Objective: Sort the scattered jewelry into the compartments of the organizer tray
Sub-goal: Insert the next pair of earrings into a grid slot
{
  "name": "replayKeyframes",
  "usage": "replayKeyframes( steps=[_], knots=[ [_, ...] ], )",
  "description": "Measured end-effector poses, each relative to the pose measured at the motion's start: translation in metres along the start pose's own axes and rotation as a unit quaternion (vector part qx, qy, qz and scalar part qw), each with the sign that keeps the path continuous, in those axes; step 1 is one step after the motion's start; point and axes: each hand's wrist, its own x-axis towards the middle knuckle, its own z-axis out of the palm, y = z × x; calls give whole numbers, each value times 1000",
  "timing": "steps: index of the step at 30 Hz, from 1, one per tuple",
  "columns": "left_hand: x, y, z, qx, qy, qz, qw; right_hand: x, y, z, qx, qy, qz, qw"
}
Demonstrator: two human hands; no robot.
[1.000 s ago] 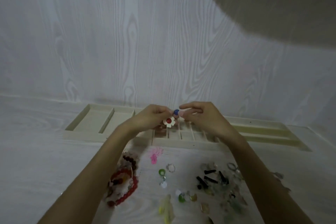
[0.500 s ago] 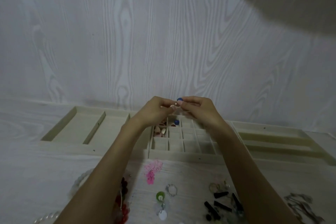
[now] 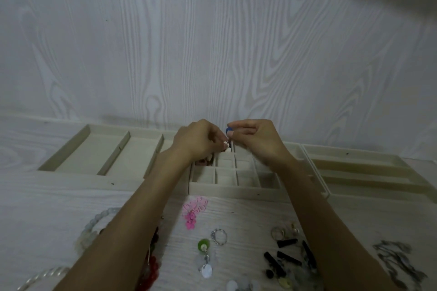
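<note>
Pale woodgrain wall point(image 3: 165, 42), matching tabletop point(image 3: 47, 208)

Matt organizer tray point(image 3: 236, 190); pale woodgrain table point(image 3: 47, 196).

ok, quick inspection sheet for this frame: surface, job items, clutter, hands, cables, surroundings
Surface: pale wood-grain table.
Job's things: organizer tray along the wall; a few pieces in its far small compartments; blue bead; pink earring, silver ring, green disc earring, black clips loose in front.
Clutter: nothing seen.
Grippers: right hand pinches the blue bead; left hand curled over the small compartments, contents unclear.
Cables: nothing seen.
Surroundings: wood-grain wall.
</note>
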Motion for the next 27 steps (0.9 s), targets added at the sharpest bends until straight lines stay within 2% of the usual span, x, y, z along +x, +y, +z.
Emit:
replayKeyframes(
  steps=[4,10,19,21,25,27],
  knots=[
    [0,4,-2,80,26,0,996,1,0,3,-73,24,-20,997],
    [-3,8,2,61,81,-20,995,0,-1,4,-105,28,-41,993],
    [-2,17,4,168,62,1,984,1,8,8,-113,33,-46,992],
    [-2,18,-1,164,60,-5,985,1,9,10,-127,40,-65,989],
    [-4,9,-16,95,116,-35,988,-1,8,11,-164,47,-93,981],
    [-5,5,-21,84,105,-39,990,-1,8,11,-176,51,-98,978]
  ],
)
